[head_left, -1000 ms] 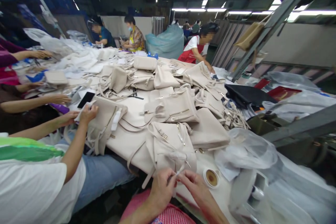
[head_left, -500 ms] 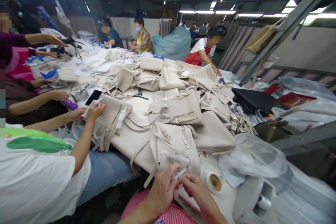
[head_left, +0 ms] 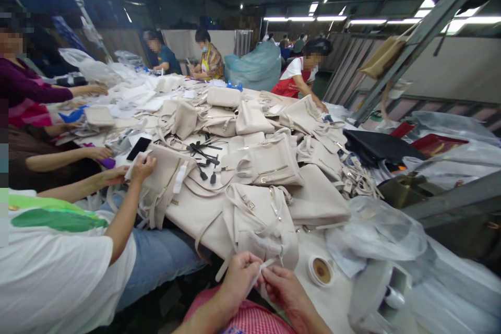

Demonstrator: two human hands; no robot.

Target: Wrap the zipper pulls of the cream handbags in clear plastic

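Note:
My left hand (head_left: 241, 277) and my right hand (head_left: 282, 287) are close together at the table's near edge. Both pinch a thin white strip (head_left: 266, 265), which runs between their fingertips. Just beyond them a beige bag (head_left: 260, 216) lies on the table, with straps, a gold buckle and zips; some clear wrap shows at its near side. Right of my right hand is a round white tub (head_left: 321, 271) with brown contents. Another beige bag (head_left: 266, 162) lies farther back.
Beige bags (head_left: 225, 115) are heaped mid-table, with black straps (head_left: 204, 159) beside them. At the left, a co-worker's hands (head_left: 141, 166) hold something pale near a phone (head_left: 139, 148). Clear plastic (head_left: 381, 229), a tape dispenser (head_left: 381, 295) and a metal post (head_left: 426, 36) stand right.
Black straps now lie mid-table, where few showed before. The co-worker at far left has drawn back with empty-looking hands low. My hands have shifted slightly, still on the white strip.

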